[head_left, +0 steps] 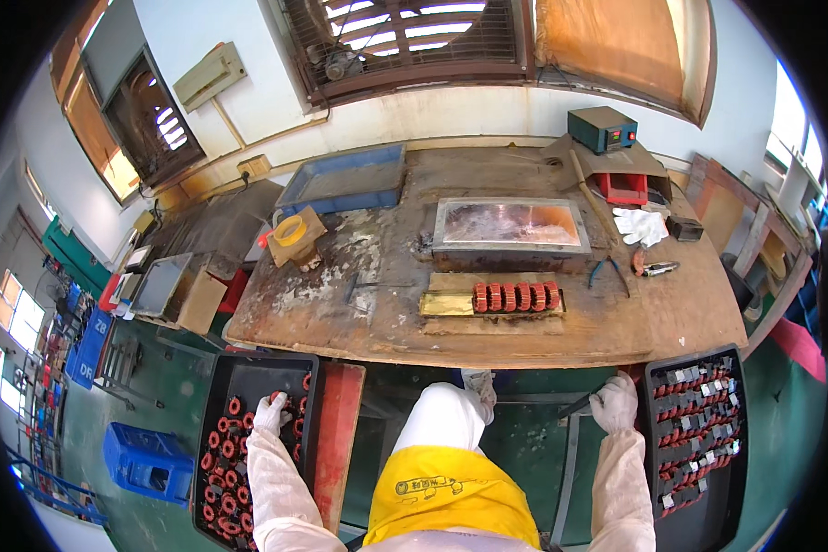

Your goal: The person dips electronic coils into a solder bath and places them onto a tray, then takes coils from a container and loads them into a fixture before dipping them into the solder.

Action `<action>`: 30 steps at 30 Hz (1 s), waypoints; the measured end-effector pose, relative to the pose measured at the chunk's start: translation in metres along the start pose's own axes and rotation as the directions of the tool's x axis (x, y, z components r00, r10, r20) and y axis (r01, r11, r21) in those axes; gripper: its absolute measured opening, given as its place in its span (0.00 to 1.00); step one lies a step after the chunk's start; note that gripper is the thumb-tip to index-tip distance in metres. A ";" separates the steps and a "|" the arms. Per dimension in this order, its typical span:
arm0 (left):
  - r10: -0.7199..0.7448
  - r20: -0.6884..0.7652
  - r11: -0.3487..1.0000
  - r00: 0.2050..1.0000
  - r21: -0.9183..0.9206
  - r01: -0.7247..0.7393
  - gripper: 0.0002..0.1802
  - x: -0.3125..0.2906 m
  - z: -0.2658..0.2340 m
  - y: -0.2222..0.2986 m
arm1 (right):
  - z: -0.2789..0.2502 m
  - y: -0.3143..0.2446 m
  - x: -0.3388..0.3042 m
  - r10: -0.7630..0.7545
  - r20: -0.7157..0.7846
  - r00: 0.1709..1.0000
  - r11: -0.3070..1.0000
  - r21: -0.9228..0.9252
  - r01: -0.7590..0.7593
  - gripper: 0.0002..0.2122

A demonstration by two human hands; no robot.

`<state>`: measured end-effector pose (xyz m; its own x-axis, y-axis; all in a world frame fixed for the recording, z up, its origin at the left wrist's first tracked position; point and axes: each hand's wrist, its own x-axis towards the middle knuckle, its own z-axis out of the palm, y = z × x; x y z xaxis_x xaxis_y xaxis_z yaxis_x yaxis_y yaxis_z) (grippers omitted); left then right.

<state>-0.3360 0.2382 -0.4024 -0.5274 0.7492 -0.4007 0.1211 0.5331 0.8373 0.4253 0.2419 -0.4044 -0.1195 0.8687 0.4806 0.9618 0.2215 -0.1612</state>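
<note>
My gloved left hand (270, 413) reaches into a black tray (259, 365) at lower left. Its fingers close on a red copper-wound ring coil (280, 397), partly hidden by the glove. Loose coils of the same kind (227, 478) lie scattered in that tray. My gloved right hand (614, 403) is closed beside the left rim of another black tray (652, 405). A dark bar (575, 406) shows at its fingers; what it grips is unclear. Several dark-and-red parts with silvery pieces (697, 416) lie in rows in this tray.
On the wooden table (340, 322), several red coils (515, 296) stand in a row on a gold strip (446, 304). Behind them sits a metal-framed basin (511, 225). Pliers (605, 269), a white glove (640, 226), a blue tray (340, 179) and yellow tape (290, 231) lie around.
</note>
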 end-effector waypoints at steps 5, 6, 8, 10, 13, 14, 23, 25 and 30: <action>0.166 -0.141 0.901 0.976 -0.381 -0.208 0.22 -0.010 0.025 0.043 | -0.003 -0.002 0.001 0.003 0.017 1.000 0.999 0.040 -0.004 0.06; 0.285 -0.138 0.908 0.948 -0.277 -0.313 0.23 -0.020 0.032 0.067 | -0.006 -0.004 0.001 0.001 0.020 1.000 0.999 0.045 -0.002 0.06; 0.506 -0.105 0.853 0.856 -0.083 -0.515 0.24 -0.025 0.048 0.100 | -0.010 -0.011 0.005 0.036 -0.053 0.998 0.999 0.020 -0.035 0.06; 0.678 0.010 0.734 0.735 0.046 -0.678 0.24 -0.030 0.079 0.133 | -0.007 -0.009 0.004 0.036 -0.055 0.998 0.999 0.024 -0.034 0.06; 0.788 0.177 0.573 0.589 0.137 -0.808 0.22 -0.043 0.135 0.173 | -0.005 -0.007 0.005 0.028 -0.035 0.999 0.999 0.045 -0.026 0.06; 0.848 0.246 0.412 0.469 0.249 -0.876 0.23 -0.054 0.156 0.193 | -0.005 -0.005 0.005 0.022 -0.007 1.000 0.998 0.062 -0.021 0.06; 0.747 0.593 0.074 0.301 0.377 -0.923 0.17 -0.083 0.291 0.266 | -0.004 -0.003 0.001 0.028 -0.010 1.000 0.999 0.047 -0.028 0.06; 0.735 0.617 0.032 0.283 0.385 -0.922 0.16 -0.082 0.305 0.268 | -0.008 -0.007 0.003 0.032 -0.006 0.999 0.998 0.057 -0.032 0.06; 0.711 0.670 -0.070 0.214 0.370 -0.926 0.16 -0.080 0.326 0.269 | -0.009 -0.005 0.004 0.039 -0.022 0.999 0.998 0.040 -0.039 0.05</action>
<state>0.0127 0.4496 -0.2659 0.5367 0.8027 0.2601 0.7913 -0.5858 0.1751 0.4220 0.2401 -0.3943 -0.0760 0.8669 0.4927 0.9550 0.2054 -0.2141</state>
